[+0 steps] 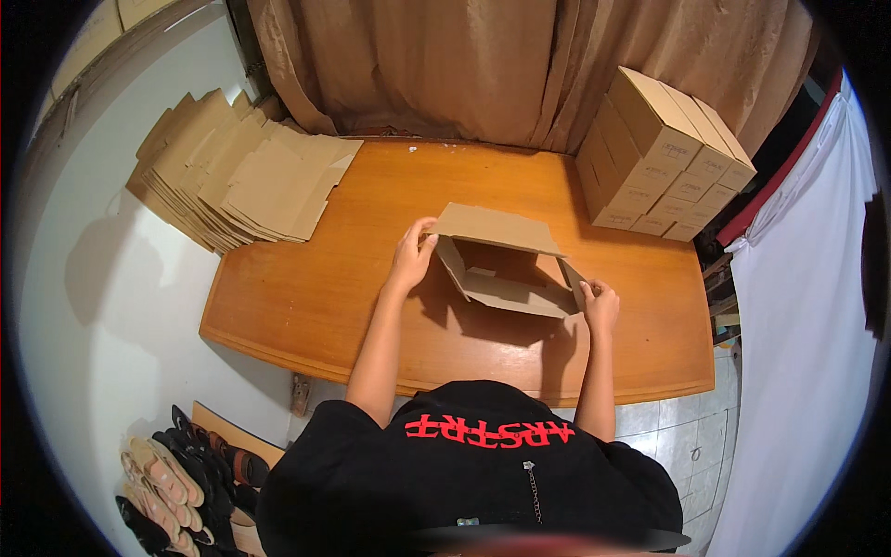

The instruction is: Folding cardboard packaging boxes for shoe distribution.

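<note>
Between my hands, a brown cardboard box (pixel 497 227) is held above the wooden table, unfolded into a hollow frame. Its open side faces me, and table wood shows through the middle. My left hand (pixel 413 255) pinches its left corner, thumb toward me and fingers partly behind the card. On the other side, my right hand (pixel 600 304) grips a narrow flap at the right edge, lower than the left hand. The far underside of the box is hidden.
A leaning pile of flat cardboard blanks (pixel 246 181) lies at the table's far left. Finished closed boxes (pixel 659 172) are stacked at the far right, before a brown curtain (pixel 436 70). The wooden table (pixel 297 306) has a curved near edge. Sandals (pixel 167 473) stand at lower left.
</note>
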Demonstrator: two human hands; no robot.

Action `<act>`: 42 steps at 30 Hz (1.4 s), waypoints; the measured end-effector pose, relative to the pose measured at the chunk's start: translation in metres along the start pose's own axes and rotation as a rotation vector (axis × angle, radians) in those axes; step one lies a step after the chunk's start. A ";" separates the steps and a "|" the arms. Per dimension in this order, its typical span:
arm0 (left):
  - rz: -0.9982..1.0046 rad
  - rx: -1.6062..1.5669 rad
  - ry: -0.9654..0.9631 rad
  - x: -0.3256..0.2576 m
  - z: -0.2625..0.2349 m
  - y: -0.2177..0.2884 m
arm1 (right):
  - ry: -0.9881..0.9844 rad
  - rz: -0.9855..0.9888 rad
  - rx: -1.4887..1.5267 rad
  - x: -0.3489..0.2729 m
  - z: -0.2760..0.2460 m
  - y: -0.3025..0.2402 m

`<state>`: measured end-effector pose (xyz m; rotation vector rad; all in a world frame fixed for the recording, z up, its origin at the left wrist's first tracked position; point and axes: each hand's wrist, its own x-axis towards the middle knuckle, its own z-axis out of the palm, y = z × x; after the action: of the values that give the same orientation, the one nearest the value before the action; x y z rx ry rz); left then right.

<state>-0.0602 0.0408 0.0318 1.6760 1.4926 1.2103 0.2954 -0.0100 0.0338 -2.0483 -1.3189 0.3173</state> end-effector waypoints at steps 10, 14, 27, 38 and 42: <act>-0.334 0.137 -0.225 -0.035 0.023 -0.003 | -0.075 -0.052 0.105 0.023 0.005 0.018; -0.413 0.068 -0.101 -0.034 0.035 0.001 | -0.014 -0.123 0.097 0.018 0.001 0.006; -0.361 0.046 0.100 0.010 0.076 0.013 | -0.147 -0.292 0.156 0.021 0.008 0.010; -0.384 0.259 0.123 0.034 0.086 -0.026 | -0.063 -0.229 0.089 0.025 0.012 0.024; -0.389 0.027 0.092 0.022 0.067 -0.056 | 0.030 -0.110 0.094 0.027 0.008 0.024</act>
<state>-0.0255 0.0827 -0.0397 1.2781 1.7951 1.0669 0.3206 0.0102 0.0165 -1.8875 -1.3671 0.2926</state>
